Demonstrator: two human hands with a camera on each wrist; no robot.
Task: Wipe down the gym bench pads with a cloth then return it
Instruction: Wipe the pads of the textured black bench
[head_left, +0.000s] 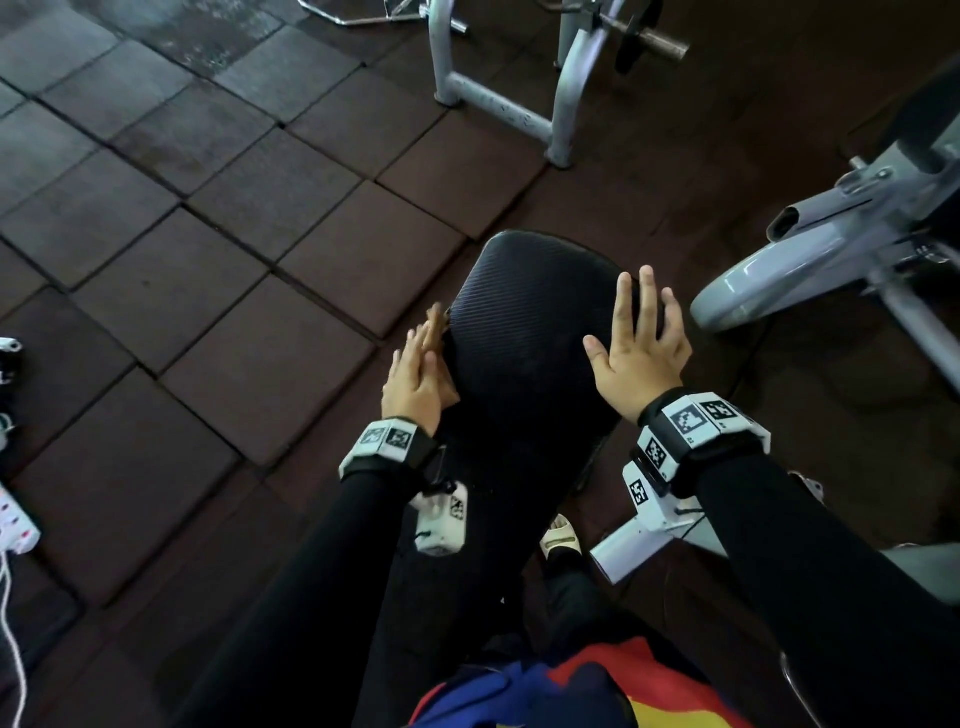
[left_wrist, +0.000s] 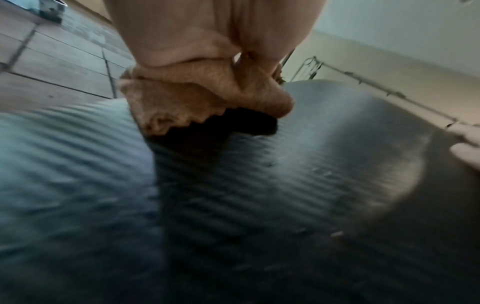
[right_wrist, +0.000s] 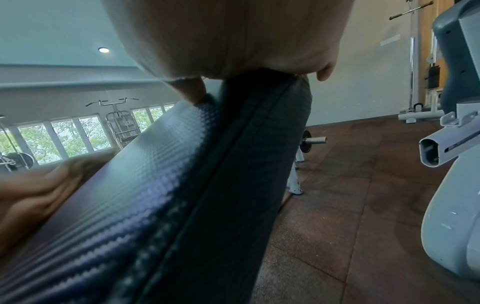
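We see the black textured bench pad (head_left: 524, 332) in the middle of the head view, w/ both hands on it. The left hand (head_left: 415, 374) sits at the pad's left edge, fingers straight and held together, pressing a brown cloth (left_wrist: 187, 102) against the pad's side. In the head view only a small scrap of the cloth shows past the fingertips; the left wrist view gives it better: bunched, rumpled, trapped between palm and pad, its lower edge ruffled. That view is motion-blurred, so we can't tell whether the thumb hooks round the cloth or just lies along it.

The right hand (head_left: 636, 348) lies flat on the pad's right side near the rounded top end, fingers spread and straight, thumb out to the left, holding nothing. In the right wrist view the palm rests on the pad's edge seam, w/ a fingertip just over the rim.

Both forearms are in black sleeves (head_left: 810, 551) w/ white marker-tagged wrist units (head_left: 696, 441) strapped on.

Around the pad: dark rubber floor tiles (head_left: 218, 249), a grey metal frame (head_left: 498, 104) at the top w/ a barbell sleeve (head_left: 660, 44) sticking out beside it, and a grey machine housing (head_left: 810, 265) at right, apart from the pad. At the far left edge, a white power strip (head_left: 15, 525) w/ cord lies on the floor. A multicoloured garment (head_left: 576, 691) shows at the bottom.
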